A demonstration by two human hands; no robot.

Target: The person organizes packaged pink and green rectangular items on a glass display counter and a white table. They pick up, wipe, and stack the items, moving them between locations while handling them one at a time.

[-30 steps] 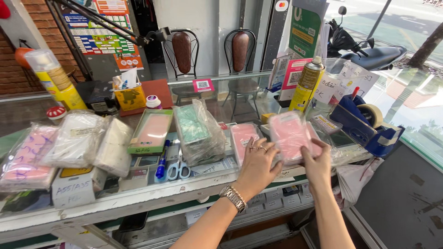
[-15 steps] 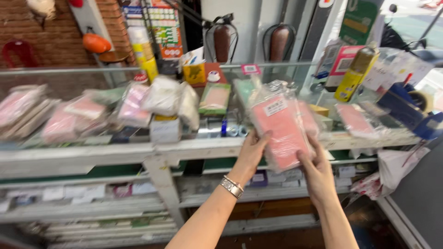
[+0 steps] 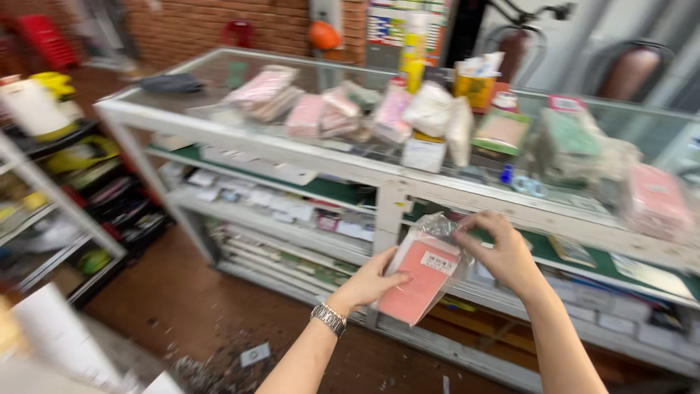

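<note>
Pink plastic-wrapped packet (image 3: 423,281) came off the glass worktop (image 3: 379,171) and sat low in front, left hand (image 3: 372,281) cupping its 8 o'clock edge, right hand (image 3: 503,252) pinching the wrap at 1 o'clock — lifted clear, mid-handling.

I see a flat pink package (image 3: 421,281) in a clear plastic bag, white label (image 3: 438,263) near its top corner, tilted, held in front of the counter (image 3: 379,171); left hand (image 3: 372,281) under its lower edge, right hand (image 3: 503,252) pinching the bag's top. On the glass top: a row of blurred pink bagged packs (image 3: 306,113), white bagged bundles (image 3: 437,109), a green-edged flat box (image 3: 500,130), green bagged packs (image 3: 572,142), one pink bagged pack (image 3: 656,201) at far right. Small white box (image 3: 423,155) stands at the front edge. Yellow carton (image 3: 474,87) behind. Colourful poster (image 3: 401,22) on the back wall. Lower shelves hold small white packets (image 3: 270,197), too blurred to detail.
</note>
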